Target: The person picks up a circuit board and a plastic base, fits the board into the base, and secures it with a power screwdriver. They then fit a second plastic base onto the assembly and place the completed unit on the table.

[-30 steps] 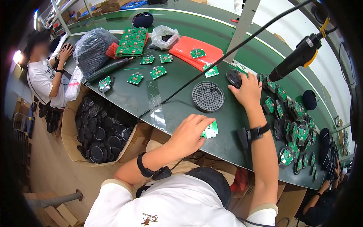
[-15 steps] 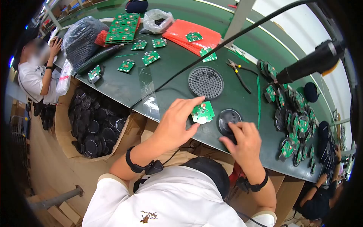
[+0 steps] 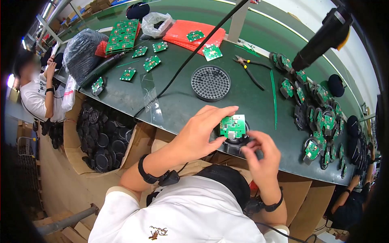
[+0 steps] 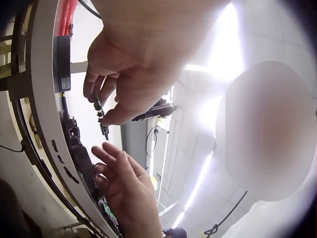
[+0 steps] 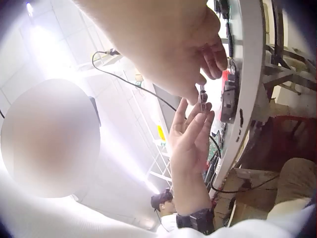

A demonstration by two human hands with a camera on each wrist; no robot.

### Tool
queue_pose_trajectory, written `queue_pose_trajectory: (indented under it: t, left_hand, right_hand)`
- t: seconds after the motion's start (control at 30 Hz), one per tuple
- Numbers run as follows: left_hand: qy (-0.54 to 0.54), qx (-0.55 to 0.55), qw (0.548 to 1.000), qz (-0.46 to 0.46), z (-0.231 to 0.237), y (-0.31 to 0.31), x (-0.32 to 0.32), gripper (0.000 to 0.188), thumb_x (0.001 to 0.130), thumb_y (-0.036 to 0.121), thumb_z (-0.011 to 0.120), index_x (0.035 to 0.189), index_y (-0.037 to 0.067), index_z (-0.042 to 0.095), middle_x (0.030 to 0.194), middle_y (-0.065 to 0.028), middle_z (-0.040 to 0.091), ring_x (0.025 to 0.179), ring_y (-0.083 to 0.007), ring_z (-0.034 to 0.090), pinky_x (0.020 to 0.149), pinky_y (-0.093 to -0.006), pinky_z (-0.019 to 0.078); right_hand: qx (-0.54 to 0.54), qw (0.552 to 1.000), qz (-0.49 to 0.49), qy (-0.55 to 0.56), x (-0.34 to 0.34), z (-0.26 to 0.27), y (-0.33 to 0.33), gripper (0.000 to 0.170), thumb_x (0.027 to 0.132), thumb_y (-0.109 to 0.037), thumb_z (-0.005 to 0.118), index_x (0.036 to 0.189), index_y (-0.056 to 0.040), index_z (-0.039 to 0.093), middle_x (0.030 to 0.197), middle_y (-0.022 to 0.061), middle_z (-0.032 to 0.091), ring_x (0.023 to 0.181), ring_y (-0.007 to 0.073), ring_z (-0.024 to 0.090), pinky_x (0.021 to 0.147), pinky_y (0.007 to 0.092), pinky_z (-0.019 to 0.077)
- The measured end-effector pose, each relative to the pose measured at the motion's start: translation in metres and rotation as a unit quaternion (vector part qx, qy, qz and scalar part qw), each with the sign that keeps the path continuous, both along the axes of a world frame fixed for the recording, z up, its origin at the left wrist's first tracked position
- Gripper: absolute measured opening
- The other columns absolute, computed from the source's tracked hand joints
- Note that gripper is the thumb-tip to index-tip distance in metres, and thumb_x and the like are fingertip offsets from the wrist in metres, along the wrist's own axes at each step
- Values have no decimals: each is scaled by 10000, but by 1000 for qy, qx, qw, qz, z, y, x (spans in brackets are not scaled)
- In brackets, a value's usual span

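My left hand (image 3: 198, 135) pinches a green circuit board (image 3: 232, 126) between thumb and fingers, close to the table's near edge. Beneath the board, a round black housing (image 3: 234, 149) lies on the table, mostly covered by it in the head view. At the right side of the board and housing is my right hand (image 3: 263, 158), its fingers loosely bent. Seen from the left wrist, the board (image 4: 101, 115) appears edge-on, and the right hand (image 4: 130, 186) stands just apart from it with nothing in its fingers.
A black perforated round tray (image 3: 211, 83) and cutting pliers (image 3: 252, 73) lie beyond the hands. A black electric screwdriver (image 3: 322, 38) hangs at right above many board-and-housing assemblies (image 3: 320, 121). Loose boards (image 3: 152, 63) lie at left. A carton (image 3: 133, 152) holds black housings.
The right hand left the pliers and brought the black housing to the near edge, then loosened from it. The left hand lifted the circuit board and moved right, over the housing.
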State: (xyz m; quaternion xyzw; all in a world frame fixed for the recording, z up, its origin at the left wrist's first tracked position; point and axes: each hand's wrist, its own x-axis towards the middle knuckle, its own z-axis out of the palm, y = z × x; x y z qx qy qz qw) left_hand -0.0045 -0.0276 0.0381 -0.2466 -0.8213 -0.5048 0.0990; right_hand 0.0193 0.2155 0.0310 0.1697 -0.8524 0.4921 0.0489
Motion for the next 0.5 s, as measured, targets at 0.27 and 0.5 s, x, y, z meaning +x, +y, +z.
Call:
queue_pose_trajectory:
  t: [0.27, 0.5]
  left_hand:
    - [50, 15, 999, 1, 0, 20, -3, 705, 802, -56, 802, 1467, 38, 587, 1213, -150, 710, 1118, -297, 701, 917, -388, 592]
    - [-321, 239, 917, -1, -13, 18, -8, 312, 974, -36, 715, 1279, -67, 653, 1163, -103, 695, 1003, -142, 726, 838, -287, 622]
  right_hand:
    - [-299, 924, 16, -238, -30, -3, -1, 468, 996, 35, 699, 1448, 21, 580, 1186, 130, 736, 942, 128, 708, 804, 273, 597]
    - [-264, 948, 3, -180, -43, -7, 2, 356, 1000, 31, 696, 1354, 17, 659, 1099, 79, 713, 950, 119, 703, 790, 261, 608]
